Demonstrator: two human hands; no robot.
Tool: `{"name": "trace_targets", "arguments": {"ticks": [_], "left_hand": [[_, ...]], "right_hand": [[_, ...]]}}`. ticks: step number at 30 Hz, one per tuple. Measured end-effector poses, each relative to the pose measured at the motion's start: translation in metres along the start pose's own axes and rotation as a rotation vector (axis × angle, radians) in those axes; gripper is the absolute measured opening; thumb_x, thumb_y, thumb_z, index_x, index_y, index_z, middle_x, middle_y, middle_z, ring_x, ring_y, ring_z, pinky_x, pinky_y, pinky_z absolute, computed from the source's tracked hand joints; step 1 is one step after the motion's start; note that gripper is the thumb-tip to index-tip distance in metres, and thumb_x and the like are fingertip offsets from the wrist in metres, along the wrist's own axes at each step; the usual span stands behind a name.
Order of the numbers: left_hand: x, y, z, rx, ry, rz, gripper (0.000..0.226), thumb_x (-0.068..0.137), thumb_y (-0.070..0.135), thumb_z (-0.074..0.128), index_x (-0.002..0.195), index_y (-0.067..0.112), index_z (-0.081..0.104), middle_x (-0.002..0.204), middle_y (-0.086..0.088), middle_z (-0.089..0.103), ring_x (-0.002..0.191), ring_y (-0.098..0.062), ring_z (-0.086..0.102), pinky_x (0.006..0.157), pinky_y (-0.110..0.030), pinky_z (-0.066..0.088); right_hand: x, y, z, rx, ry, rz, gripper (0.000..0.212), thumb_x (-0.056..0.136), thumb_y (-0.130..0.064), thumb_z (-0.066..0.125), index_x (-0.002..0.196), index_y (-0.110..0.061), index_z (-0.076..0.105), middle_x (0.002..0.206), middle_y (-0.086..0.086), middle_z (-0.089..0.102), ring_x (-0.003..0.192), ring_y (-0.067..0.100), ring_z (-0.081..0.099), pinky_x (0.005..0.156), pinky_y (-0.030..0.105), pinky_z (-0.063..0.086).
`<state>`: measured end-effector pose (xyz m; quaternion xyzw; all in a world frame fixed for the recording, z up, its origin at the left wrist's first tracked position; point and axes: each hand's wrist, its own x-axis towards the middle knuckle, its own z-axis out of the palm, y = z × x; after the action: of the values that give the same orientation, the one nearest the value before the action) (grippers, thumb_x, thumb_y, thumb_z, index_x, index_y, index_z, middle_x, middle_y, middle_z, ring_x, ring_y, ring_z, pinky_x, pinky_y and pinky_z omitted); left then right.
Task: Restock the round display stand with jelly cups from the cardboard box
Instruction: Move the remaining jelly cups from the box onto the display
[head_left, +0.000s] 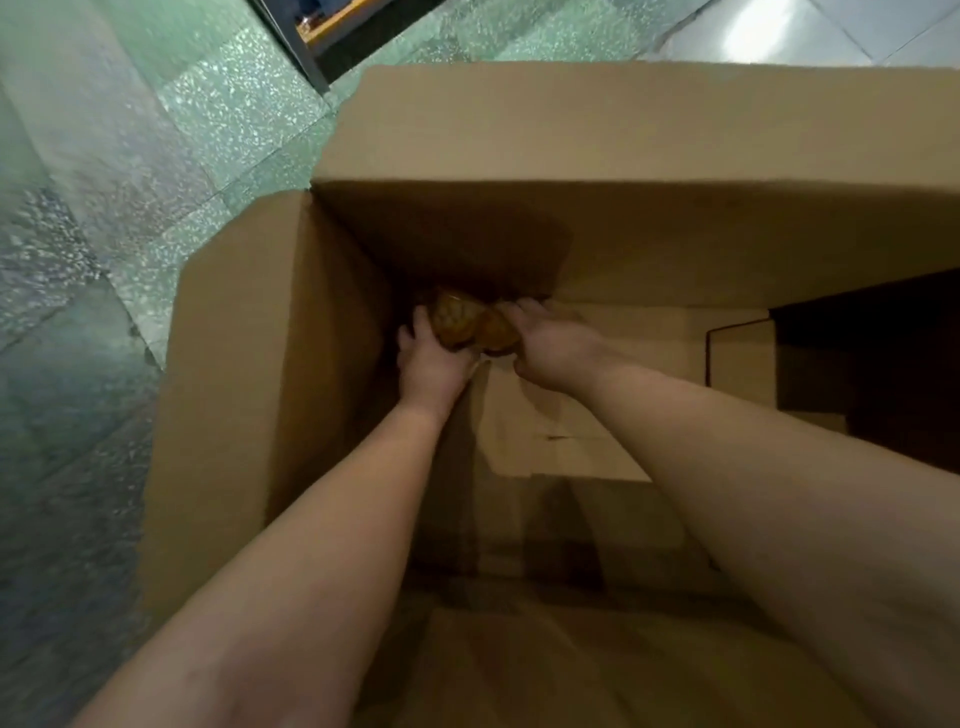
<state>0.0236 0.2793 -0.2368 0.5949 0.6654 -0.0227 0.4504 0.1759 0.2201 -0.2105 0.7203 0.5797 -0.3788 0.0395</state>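
Both my arms reach down into a deep, open cardboard box (234, 364). In its far left bottom corner lie amber jelly cups. My left hand (431, 364) grips one jelly cup (454, 314) from the left, fingers curled round its side. My right hand (556, 345) closes over a second jelly cup (498, 332) just to the right of the first. The two cups touch each other. The round display stand is out of view.
The box's flaps (623, 119) stand open at the far and left sides. A green speckled tile floor (130, 182) surrounds the box on the left. A dark frame (306, 47) shows at the top. A dark opening (883, 364) lies at the right.
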Motion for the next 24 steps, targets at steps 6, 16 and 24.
{"name": "trace_targets", "arguments": {"ticks": [6, 16, 24], "left_hand": [[0.007, 0.000, 0.012, 0.009, 0.101, 0.037, 0.078, 0.087, 0.043, 0.070, 0.150, 0.030, 0.026, 0.157, -0.010, 0.017, 0.141, -0.039, 0.025, 0.115, -0.056, 0.030], [-0.008, -0.008, 0.008, 0.233, -0.061, 0.147, 0.076, 0.082, 0.046, 0.073, 0.148, 0.034, 0.039, 0.164, 0.000, -0.003, 0.148, -0.030, 0.005, 0.121, -0.049, 0.016], [0.003, 0.001, 0.018, 0.334, -0.151, 0.076, 0.082, 0.079, 0.050, 0.076, 0.149, 0.034, 0.037, 0.163, 0.003, -0.018, 0.151, -0.032, 0.000, 0.121, -0.051, 0.019]], "right_hand": [[0.012, 0.002, 0.015, -0.021, 0.010, 0.099, 0.069, 0.096, -0.017, 0.054, 0.154, -0.027, 0.019, 0.150, 0.008, 0.037, 0.132, 0.031, 0.042, 0.099, 0.037, 0.040], [-0.023, 0.011, 0.040, -0.191, 0.201, -0.042, 0.056, 0.092, -0.029, 0.061, 0.144, -0.016, 0.042, 0.156, 0.003, 0.032, 0.144, 0.025, 0.027, 0.113, 0.045, 0.027], [-0.043, 0.022, 0.058, -0.379, 0.105, 0.075, 0.064, 0.091, -0.036, 0.061, 0.148, -0.020, 0.034, 0.147, 0.008, 0.037, 0.132, 0.031, 0.036, 0.107, 0.046, 0.029]]}}
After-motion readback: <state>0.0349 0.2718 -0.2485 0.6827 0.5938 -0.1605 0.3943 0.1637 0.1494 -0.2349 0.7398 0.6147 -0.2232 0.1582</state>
